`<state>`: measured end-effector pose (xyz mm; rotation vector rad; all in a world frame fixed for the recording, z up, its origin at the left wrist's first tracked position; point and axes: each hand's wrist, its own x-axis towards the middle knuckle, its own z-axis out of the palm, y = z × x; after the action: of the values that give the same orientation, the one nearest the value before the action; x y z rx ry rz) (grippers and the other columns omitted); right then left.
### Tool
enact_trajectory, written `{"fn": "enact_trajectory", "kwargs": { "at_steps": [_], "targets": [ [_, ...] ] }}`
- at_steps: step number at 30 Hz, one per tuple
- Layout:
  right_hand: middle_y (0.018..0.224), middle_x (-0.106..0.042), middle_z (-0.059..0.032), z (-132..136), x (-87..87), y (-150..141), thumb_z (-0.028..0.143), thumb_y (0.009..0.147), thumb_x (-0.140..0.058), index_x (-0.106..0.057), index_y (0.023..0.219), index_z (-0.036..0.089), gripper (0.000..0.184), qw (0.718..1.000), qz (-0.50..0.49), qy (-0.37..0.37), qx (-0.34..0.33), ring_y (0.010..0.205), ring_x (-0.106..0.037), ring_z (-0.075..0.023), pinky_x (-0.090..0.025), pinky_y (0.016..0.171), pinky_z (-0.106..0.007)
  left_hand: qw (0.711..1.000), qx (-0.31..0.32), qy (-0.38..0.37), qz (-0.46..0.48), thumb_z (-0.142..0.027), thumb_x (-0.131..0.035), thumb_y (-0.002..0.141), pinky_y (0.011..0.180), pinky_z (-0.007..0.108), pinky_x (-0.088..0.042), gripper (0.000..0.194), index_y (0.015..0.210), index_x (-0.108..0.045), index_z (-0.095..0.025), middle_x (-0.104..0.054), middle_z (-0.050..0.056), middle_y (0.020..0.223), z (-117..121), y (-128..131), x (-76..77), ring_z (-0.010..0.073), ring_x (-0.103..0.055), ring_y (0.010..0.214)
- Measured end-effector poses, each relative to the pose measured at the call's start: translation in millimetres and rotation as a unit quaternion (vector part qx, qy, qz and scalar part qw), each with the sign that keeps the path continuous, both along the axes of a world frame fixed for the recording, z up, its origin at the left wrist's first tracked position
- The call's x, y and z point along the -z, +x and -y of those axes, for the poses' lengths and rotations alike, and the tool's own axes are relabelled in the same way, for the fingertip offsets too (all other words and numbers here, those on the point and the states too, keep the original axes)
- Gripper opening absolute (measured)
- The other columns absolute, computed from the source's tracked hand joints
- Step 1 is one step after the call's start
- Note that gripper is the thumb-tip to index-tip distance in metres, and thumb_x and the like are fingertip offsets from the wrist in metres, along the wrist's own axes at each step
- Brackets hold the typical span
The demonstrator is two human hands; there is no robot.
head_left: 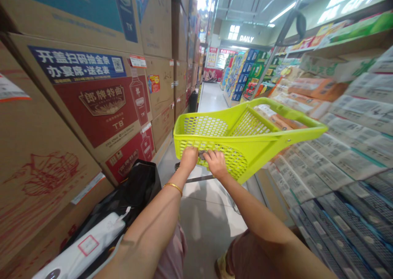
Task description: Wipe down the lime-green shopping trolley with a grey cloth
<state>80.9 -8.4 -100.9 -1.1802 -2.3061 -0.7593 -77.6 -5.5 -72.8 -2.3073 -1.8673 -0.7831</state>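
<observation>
A lime-green plastic shopping cart (254, 142) with perforated sides stands crosswise in front of me, its long side facing me. My left hand (189, 158) is closed in a fist against that side. Right beside it, my right hand (216, 163) is closed too, with the fingers bent toward the left hand. A small dark grey piece (202, 154) shows between the two hands; whether it is loose or part of the cart I cannot tell. The basket's visible left section holds nothing that I can see.
Stacked cardboard cartons (107, 103) line the left. A black bag (138, 181) and a white device (89, 242) are low at left. Packaged goods (346, 136) fill the slanted right-hand shelves. Ahead, the tiled aisle (211, 93) runs past a product display (242, 74).
</observation>
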Motion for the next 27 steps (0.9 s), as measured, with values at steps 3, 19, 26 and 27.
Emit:
{"fn": "enact_trajectory", "kwargs": {
  "at_steps": [3,19,26,27],
  "targets": [
    [0.108,-0.059,-0.0088,-7.2,-26.7,-0.3,0.017,0.087,-0.044,-0.063,0.106,0.026,0.029,0.994,-0.077,0.064,0.045,0.095,-0.043,-0.0225,-0.032,0.079,-0.036,1.000,-0.002,-0.006,-0.009,-0.014,-0.042,0.085,0.078,0.032,-0.045,0.023,0.080,-0.065,-0.012,-0.065,0.012,0.083,0.7,0.5,-2.0,0.0203,-0.059,0.082],
    [0.114,-0.058,-0.0080,2.0,16.6,-13.8,0.020,0.091,-0.041,-0.060,0.110,0.024,0.027,0.999,0.018,-0.044,-0.008,0.093,-0.042,-0.0209,-0.031,0.077,-0.035,1.000,-0.009,-0.003,-0.014,-0.015,-0.042,0.085,0.079,0.031,-0.044,0.024,0.079,-0.065,-0.011,-0.066,0.013,0.082,-0.4,0.7,-0.1,0.0215,-0.059,0.085],
    [0.109,-0.060,-0.0066,-1.8,7.5,-8.6,0.022,0.091,-0.042,-0.061,0.107,0.026,0.025,1.000,0.010,-0.007,-0.004,0.093,-0.042,-0.0208,-0.029,0.078,-0.034,1.000,-0.010,-0.011,-0.011,-0.016,-0.042,0.086,0.078,0.030,-0.044,0.024,0.081,-0.066,-0.011,-0.066,0.012,0.084,0.7,1.9,-1.8,0.0206,-0.059,0.084],
    [0.109,-0.060,-0.0069,-4.1,-0.2,-7.7,0.021,0.091,-0.043,-0.061,0.109,0.026,0.026,1.000,-0.008,0.008,0.006,0.094,-0.041,-0.0210,-0.029,0.079,-0.034,1.000,-0.011,-0.014,-0.016,-0.016,-0.043,0.087,0.079,0.030,-0.044,0.024,0.081,-0.066,-0.011,-0.066,0.012,0.084,0.6,2.1,-2.2,0.0205,-0.059,0.085]
  ]
}}
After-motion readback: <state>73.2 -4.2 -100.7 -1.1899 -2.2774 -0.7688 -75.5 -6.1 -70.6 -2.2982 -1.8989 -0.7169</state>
